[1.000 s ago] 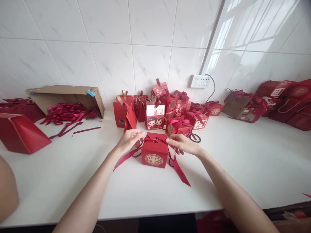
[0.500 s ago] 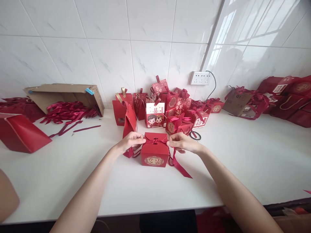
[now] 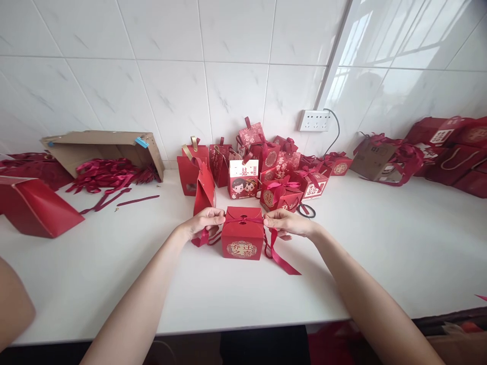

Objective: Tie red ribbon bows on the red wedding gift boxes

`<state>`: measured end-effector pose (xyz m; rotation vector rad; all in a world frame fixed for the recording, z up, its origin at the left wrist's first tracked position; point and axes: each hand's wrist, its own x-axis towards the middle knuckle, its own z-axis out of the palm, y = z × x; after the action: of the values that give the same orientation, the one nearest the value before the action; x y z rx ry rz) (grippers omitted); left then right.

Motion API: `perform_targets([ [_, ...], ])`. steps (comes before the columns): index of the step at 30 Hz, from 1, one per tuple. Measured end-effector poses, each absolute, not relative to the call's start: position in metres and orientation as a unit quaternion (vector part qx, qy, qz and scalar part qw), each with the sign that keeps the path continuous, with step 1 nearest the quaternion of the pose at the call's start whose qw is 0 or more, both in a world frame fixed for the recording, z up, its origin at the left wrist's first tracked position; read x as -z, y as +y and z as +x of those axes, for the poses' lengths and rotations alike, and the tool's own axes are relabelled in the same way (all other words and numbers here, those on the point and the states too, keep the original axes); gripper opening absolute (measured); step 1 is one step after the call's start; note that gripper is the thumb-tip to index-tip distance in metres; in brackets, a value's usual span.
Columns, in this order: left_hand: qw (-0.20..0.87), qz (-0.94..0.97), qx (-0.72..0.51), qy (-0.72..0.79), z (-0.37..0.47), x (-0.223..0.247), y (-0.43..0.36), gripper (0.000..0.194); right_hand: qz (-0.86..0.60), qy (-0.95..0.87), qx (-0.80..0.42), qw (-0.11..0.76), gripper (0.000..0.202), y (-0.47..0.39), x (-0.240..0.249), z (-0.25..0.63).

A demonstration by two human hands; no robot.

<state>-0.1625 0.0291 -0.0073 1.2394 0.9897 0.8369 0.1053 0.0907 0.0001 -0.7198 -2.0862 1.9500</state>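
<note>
Reaching forward with both arms, the left hand (image 3: 203, 222) and right hand (image 3: 286, 223) pinch the dark red satin ribbon (image 3: 279, 253) across a small red paper gift box (image 3: 242, 234) on the white table (image 3: 380, 253). Fingertips hide the knot.

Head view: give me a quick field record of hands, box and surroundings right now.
left hand: pinches the ribbon at the box's left top edge
right hand: pinches the ribbon at the right top edge
red box: upright on the white counter, gold emblem facing the camera
ribbon: crosses the lid, tails trailing on both sides
behind: cluster of red gift boxes
</note>
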Motion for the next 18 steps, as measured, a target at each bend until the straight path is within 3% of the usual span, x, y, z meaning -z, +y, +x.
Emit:
perform_targets([
  [18,0.658,0.517,-0.354,0.417,-0.174,0.017,0.031,0.048,-0.26,-0.731,-0.625,0.092,0.043,0.1,0.017,0.106],
])
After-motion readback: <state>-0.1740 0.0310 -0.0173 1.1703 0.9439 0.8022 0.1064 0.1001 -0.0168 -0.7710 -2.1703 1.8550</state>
